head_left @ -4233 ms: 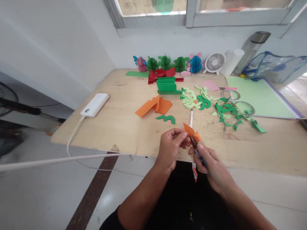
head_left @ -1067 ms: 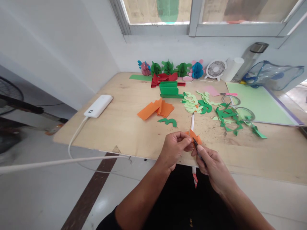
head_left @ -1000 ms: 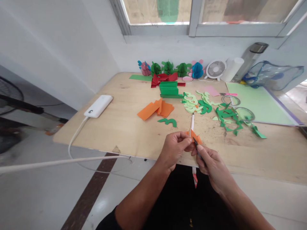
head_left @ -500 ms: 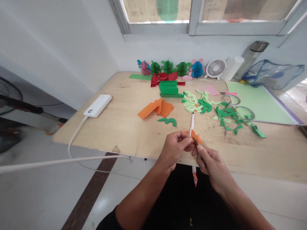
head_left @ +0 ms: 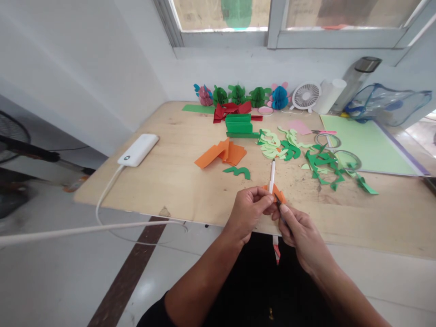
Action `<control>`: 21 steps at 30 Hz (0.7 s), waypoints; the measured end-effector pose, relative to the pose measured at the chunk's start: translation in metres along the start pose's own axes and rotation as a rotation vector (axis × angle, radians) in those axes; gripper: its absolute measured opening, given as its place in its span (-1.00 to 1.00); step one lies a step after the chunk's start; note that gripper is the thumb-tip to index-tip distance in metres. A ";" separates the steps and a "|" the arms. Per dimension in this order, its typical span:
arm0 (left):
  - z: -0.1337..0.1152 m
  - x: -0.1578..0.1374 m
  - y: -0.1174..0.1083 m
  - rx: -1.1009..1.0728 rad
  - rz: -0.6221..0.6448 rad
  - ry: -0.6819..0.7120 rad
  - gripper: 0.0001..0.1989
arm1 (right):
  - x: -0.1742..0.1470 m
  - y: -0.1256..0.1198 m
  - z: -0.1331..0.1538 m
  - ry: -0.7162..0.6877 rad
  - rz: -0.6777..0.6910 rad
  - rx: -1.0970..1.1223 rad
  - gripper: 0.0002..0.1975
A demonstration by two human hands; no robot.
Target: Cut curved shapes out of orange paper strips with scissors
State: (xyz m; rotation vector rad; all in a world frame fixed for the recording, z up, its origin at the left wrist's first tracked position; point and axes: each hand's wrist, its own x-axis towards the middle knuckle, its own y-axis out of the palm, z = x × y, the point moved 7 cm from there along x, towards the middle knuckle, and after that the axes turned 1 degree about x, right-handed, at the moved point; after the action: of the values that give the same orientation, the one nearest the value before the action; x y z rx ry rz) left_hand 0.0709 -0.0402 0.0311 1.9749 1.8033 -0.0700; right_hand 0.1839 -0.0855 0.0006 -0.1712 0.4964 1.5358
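My left hand [head_left: 254, 203], thumb and fingers pinched together, holds a small orange paper piece [head_left: 281, 196] just above the table's front edge. Closed around a thin dark pointed tool [head_left: 283, 214] is my right hand [head_left: 303, 229]. The tool's tip lies against the orange paper; its exact kind I cannot make out. A white pen [head_left: 273, 173] with a dark tip lies just beyond my fingers. Left of it rests a wavy green paper cutout [head_left: 240, 172], with folded orange paper [head_left: 221, 154] behind.
Light green cutouts [head_left: 270, 144] and green scraps [head_left: 323, 164] lie right of centre, near tape rolls [head_left: 347, 160]. Folded green paper [head_left: 239, 125] and red paper [head_left: 233, 110] sit further back. A small fan [head_left: 306, 96] stands by the wall; a power bank [head_left: 138, 151] lies left.
Both hands stay almost in place, still on the orange paper and the dark tool. The view has shifted very slightly.
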 end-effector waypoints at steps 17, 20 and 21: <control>-0.001 -0.001 0.000 -0.010 0.001 -0.021 -0.89 | -0.001 -0.001 0.004 -0.020 -0.009 -0.036 -0.55; -0.001 -0.001 0.001 -0.010 0.008 -0.023 -0.89 | 0.000 0.000 0.004 -0.015 -0.010 -0.036 -0.55; -0.001 -0.001 0.001 -0.010 0.010 -0.021 -0.89 | 0.000 0.000 0.004 -0.016 -0.011 -0.037 -0.55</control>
State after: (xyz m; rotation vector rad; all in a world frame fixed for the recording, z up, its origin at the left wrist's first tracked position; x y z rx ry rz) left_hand 0.0713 -0.0407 0.0327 1.9691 1.7767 -0.0784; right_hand 0.1847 -0.0841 0.0039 -0.1895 0.4543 1.5349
